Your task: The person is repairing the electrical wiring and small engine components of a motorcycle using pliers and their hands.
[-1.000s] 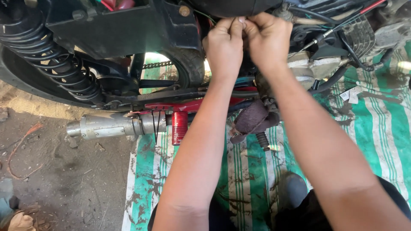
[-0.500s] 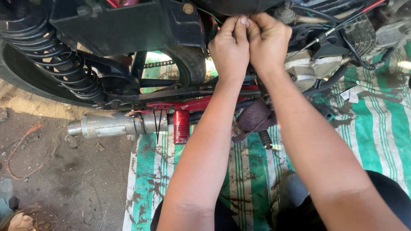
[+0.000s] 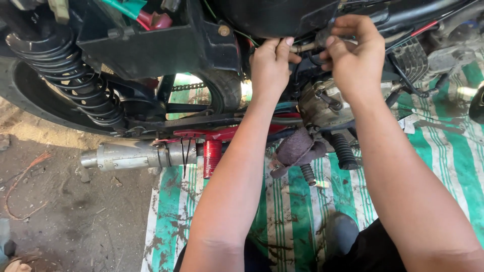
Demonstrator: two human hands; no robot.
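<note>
The left hand (image 3: 269, 65) is raised up to the side of the motorcycle, and its thumb and fingers are pinched together on the left end of a thin metal rod (image 3: 305, 48). The right hand (image 3: 355, 58) is at the other end of this rod, with the fingers curled closed around it and around a dark round part there; what this part is exactly, I cannot tell. So both hands are clamped on the same thing, and the two hands are near each other but not touching.

The rod lies almost level, with its long axis going from left to right between the two hands, just under the black tank (image 3: 275, 17) and above the grey engine case (image 3: 322, 103). The rod is short, so each hand holds one end. The right hand covers more of it, and the left hand has only the tip.

Below the hands, a black footrest (image 3: 344, 150) and a red frame part (image 3: 212, 156) hang over the green and white striped sheet (image 3: 454, 151). The silver exhaust pipe (image 3: 133, 155) and the black coil spring (image 3: 75, 80) are well apart to the left.
</note>
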